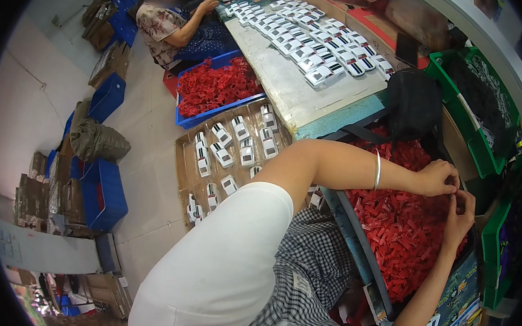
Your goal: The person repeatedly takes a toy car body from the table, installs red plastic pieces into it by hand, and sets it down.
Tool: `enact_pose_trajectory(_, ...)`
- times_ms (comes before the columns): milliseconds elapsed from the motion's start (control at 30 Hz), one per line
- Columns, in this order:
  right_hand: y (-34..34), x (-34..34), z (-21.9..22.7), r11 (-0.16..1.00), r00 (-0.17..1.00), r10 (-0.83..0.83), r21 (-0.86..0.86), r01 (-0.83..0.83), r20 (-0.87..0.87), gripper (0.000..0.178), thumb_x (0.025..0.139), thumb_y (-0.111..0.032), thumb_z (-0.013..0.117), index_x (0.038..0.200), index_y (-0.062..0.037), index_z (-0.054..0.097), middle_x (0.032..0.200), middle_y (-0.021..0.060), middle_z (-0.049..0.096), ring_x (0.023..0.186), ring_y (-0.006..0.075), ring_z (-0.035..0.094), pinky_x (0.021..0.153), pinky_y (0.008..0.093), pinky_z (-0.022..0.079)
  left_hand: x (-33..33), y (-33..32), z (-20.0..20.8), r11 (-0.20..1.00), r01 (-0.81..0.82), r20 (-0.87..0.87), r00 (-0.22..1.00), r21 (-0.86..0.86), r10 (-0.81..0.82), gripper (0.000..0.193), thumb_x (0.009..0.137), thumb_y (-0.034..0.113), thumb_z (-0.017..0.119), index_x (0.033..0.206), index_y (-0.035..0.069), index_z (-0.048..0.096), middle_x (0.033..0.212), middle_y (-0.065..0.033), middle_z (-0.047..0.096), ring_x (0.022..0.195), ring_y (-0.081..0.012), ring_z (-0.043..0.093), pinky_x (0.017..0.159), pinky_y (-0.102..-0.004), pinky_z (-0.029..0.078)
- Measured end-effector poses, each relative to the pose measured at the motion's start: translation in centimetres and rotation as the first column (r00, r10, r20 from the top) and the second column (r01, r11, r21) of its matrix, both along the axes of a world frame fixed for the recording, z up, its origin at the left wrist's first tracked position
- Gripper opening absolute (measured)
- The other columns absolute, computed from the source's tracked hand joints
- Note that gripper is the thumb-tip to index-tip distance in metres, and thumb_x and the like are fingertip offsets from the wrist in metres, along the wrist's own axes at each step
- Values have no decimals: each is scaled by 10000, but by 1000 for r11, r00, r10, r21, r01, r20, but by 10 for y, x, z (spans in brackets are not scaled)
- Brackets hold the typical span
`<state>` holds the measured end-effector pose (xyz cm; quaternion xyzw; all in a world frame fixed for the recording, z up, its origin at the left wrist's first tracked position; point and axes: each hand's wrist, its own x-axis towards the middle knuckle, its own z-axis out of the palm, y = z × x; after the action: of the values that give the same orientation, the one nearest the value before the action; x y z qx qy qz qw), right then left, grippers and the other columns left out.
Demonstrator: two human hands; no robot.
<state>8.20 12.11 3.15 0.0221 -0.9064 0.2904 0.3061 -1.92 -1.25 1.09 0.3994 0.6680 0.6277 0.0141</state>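
My left hand, with a silver bangle on its wrist, meets my right hand fingertip to fingertip. Both hands are closed in a pinch, and whatever is between the fingers is too small or hidden to name. They hover at the far right side of a large dark-edged bin filled with small red plastic parts. My left arm reaches across this bin, its upper part in a white sleeve. A checkered apron covers my lap.
Rows of white toy cars stand on the worktable; more lie in a cardboard box beside me. A blue crate holds red parts. Green bins line the right. A person sits at the table's far end.
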Motion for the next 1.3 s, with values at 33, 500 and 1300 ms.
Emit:
enact_pose_trajectory(33,1,0,-1,1000,1000,-3,1,3,-1,120,836,-29,634,952,-22,601,981,64,580,811,171,584,628,253,455,0,0,1,1000,1,-4,1000,-8,-1,127,713,124,692,776,17,670,784,-123,652,738,-258,639,670,-356,502)
enact_pose_trajectory(500,-4,1,1,993,993,-28,-113,41,111,102,875,-63,592,967,-21,594,892,46,577,737,131,558,610,246,422,0,5,-9,996,-84,-161,983,28,87,145,760,125,670,854,16,651,823,-117,655,777,-276,637,710,-374,503)
enact_pose_trajectory(1300,-4,4,-3,979,995,58,-198,-41,81,176,863,-58,611,1036,-35,592,914,31,599,737,100,538,608,214,427,-6,6,-9,997,60,-31,998,55,-59,171,835,152,633,922,5,649,832,-126,681,787,-201,667,681,-318,517)
